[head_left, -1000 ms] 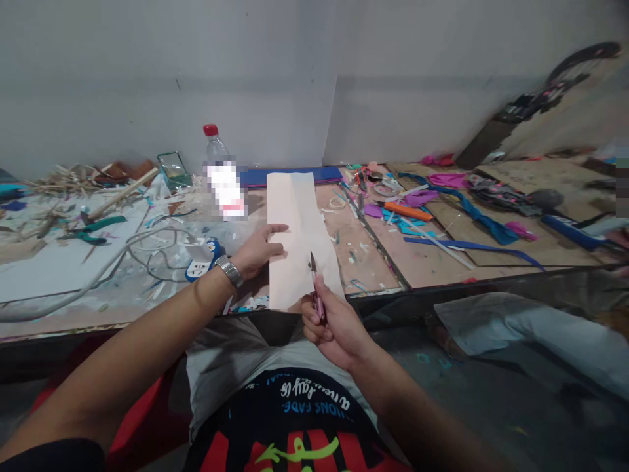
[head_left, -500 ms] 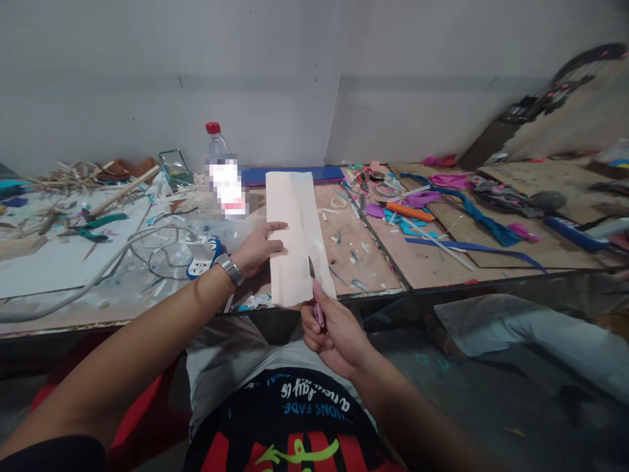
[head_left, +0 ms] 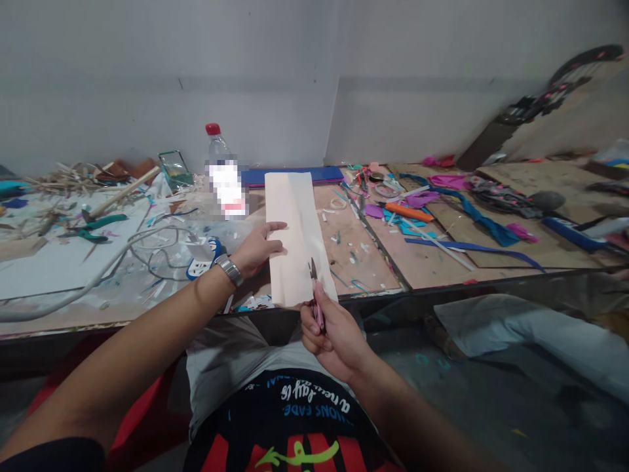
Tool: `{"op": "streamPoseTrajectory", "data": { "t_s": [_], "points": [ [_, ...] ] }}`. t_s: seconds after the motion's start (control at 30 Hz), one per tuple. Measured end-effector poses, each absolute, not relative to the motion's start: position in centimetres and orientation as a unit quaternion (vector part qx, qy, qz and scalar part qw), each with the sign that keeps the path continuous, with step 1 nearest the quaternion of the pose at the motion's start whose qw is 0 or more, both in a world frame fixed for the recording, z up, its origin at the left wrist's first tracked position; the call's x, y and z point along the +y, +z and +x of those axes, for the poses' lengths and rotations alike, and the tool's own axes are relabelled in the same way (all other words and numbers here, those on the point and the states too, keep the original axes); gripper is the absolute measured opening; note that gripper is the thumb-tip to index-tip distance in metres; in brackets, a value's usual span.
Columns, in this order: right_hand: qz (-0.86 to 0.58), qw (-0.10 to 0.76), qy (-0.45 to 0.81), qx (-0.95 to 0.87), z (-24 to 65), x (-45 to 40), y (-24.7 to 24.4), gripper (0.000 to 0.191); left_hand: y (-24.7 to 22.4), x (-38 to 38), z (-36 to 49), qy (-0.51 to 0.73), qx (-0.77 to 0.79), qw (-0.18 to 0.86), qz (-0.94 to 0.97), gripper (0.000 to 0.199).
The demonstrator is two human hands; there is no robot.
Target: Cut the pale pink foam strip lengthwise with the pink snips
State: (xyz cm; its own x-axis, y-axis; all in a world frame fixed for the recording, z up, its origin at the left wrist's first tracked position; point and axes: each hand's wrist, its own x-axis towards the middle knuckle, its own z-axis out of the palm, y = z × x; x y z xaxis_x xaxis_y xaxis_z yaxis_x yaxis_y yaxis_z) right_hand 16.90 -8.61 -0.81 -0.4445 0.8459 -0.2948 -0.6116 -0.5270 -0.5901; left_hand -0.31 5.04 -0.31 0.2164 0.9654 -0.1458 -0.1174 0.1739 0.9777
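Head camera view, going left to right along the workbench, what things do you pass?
Green-handled pliers → blue and white power strip → left hand on the cream paper sheet → pink-handled craft knife in the right hand → orange marker → blue ribbon.

Right of the paper (head_left: pixel 293 229) the board (head_left: pixel 358 252) is bare but for small scraps; on the left the bottle (head_left: pixel 223 177), power strip (head_left: pixel 201 261) and, apparently, loose cables (head_left: pixel 147 246) crowd close.
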Motion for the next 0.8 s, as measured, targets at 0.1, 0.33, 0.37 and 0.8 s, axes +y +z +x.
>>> {"op": "streamPoseTrajectory", "data": {
  "t_s": [0.1,0.33,0.37,0.8],
  "points": [
    [-0.292,0.442,0.823,-0.206,16.93,-8.61,-0.78,0.047,-0.33,5.0,-0.28,0.433,0.45,0.62,0.475,0.07],
    [-0.297,0.443,0.819,-0.212,16.95,-8.73,-0.65,0.04,-0.38,5.1,-0.31,0.429,0.447,0.62,0.481,0.069],
    [-0.297,0.442,0.819,-0.213,16.94,-8.76,-0.64,0.04,-0.4,5.12,-0.32,0.429,0.448,0.62,0.481,0.069],
    [-0.304,0.441,0.815,-0.221,16.99,-8.77,-0.66,0.04,-0.05,4.96,-0.27,0.427,0.458,0.614,0.482,0.069]
  ]
}}
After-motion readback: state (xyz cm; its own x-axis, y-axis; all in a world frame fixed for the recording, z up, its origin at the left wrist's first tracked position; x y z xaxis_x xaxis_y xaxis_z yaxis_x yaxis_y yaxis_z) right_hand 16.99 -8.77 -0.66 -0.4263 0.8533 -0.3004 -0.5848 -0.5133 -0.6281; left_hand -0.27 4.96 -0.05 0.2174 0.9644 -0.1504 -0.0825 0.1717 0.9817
